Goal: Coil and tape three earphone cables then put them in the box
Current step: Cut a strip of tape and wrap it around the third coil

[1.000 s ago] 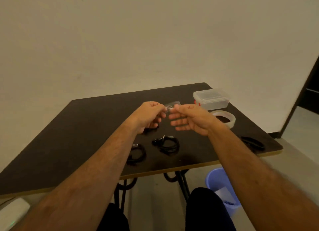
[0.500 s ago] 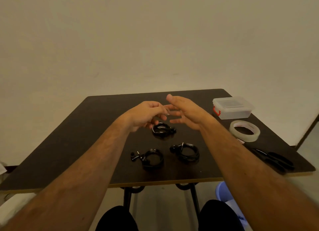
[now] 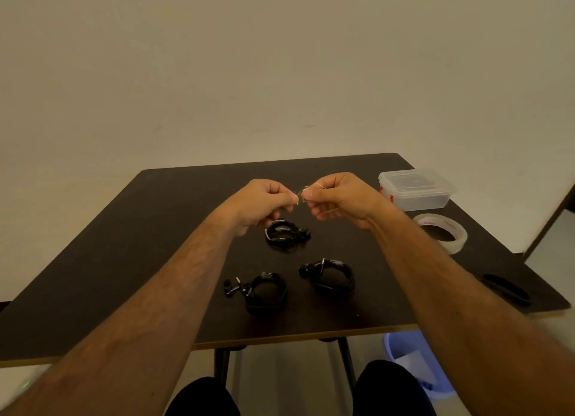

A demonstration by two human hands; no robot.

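Both the left hand (image 3: 264, 202) and right hand (image 3: 337, 198) pinch a small clear tape piece (image 3: 301, 194) between closed fingers. It looks flimsy and sticky; hold its edges. Three light, springy coiled cables (image 3: 287, 235) lie on the counter (image 3: 174, 223) below the fingers, the box (image 3: 415, 190) off to their right.

Matt dark table (image 3: 174, 229) (clear plastic box (image 3: 417, 191))

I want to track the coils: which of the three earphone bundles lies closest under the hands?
The far earphone coil, lying on the table just below both hands; the other two coils sit nearer the table's front edge.
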